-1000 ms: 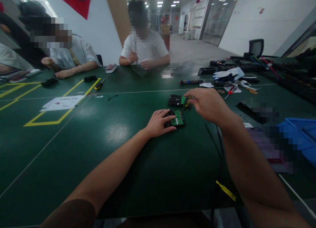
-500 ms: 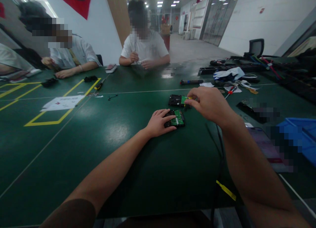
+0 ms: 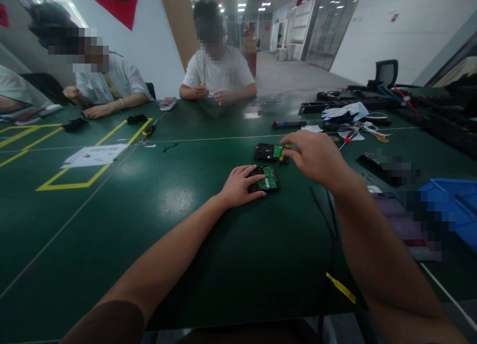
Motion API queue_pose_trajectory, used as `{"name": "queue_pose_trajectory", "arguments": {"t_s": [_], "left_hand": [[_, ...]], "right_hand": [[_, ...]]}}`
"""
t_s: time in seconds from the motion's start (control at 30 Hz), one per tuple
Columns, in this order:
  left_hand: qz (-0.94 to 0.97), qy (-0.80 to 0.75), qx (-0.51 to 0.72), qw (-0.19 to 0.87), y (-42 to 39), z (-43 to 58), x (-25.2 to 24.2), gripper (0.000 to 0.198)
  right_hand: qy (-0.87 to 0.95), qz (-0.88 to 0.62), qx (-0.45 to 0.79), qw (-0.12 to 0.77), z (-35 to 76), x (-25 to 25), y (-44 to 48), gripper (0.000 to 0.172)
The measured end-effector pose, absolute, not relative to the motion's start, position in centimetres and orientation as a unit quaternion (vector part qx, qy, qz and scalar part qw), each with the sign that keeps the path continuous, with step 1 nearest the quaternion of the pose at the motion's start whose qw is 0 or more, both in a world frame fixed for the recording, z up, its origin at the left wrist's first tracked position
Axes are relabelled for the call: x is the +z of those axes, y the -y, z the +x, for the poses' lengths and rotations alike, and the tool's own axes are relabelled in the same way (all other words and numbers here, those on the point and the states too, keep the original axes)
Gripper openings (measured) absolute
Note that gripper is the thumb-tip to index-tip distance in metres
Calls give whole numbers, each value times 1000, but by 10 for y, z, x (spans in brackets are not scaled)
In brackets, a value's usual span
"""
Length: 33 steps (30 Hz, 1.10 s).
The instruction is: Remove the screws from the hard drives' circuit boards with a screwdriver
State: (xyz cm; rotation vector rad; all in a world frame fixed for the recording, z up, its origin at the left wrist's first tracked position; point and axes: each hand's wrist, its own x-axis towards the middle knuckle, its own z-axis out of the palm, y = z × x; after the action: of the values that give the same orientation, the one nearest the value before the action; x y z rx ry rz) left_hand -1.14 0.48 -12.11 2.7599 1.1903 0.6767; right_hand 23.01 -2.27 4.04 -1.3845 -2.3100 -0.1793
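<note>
My left hand (image 3: 240,186) rests over a hard drive (image 3: 269,179) with its green circuit board facing up. The thumb runs along the near edge and the other fingers reach over the top and far side, holding it against the table. In my right hand (image 3: 315,154) is a small screwdriver (image 3: 286,153) with a yellow and black handle, pinched between thumb and fingers. Its tip points down by the right end of the held drive; whether it touches a screw is too small to tell. Just beyond lies a second hard drive (image 3: 265,151), partly behind the screwdriver.
A dark tool with a blue band (image 3: 289,124), gloves (image 3: 345,112) and a red-handled screwdriver (image 3: 349,136) lie farther right. A blue bin (image 3: 452,200) and a phone (image 3: 404,222) are at right. A black cable (image 3: 333,220) runs beside my right forearm. Two co-workers sit across the green table (image 3: 186,254).
The screwdriver's handle has tilted or turned slightly in my right fingers and shows more clearly. My left hand and both drives stay in place.
</note>
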Motion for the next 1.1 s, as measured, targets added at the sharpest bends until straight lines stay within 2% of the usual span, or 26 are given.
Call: {"name": "queue_pose_trajectory", "arguments": {"t_s": [0.27,0.53,0.9,1.1], "left_hand": [[894,-385,226,26,-5,-11,-122,63],[895,-387,223,22,-5,-11,-122,63],[897,-382,223,21,-5,-12,-122,63],[896,-384,222,24,-6,-12,-124,64]], "right_hand": [[843,-488,-43,223,231,37,20,26],[829,-510,-44,227,230,40,21,17],[834,-504,-63,215,229,40,23,24],[832,-507,-66,216,229,40,22,19]]}}
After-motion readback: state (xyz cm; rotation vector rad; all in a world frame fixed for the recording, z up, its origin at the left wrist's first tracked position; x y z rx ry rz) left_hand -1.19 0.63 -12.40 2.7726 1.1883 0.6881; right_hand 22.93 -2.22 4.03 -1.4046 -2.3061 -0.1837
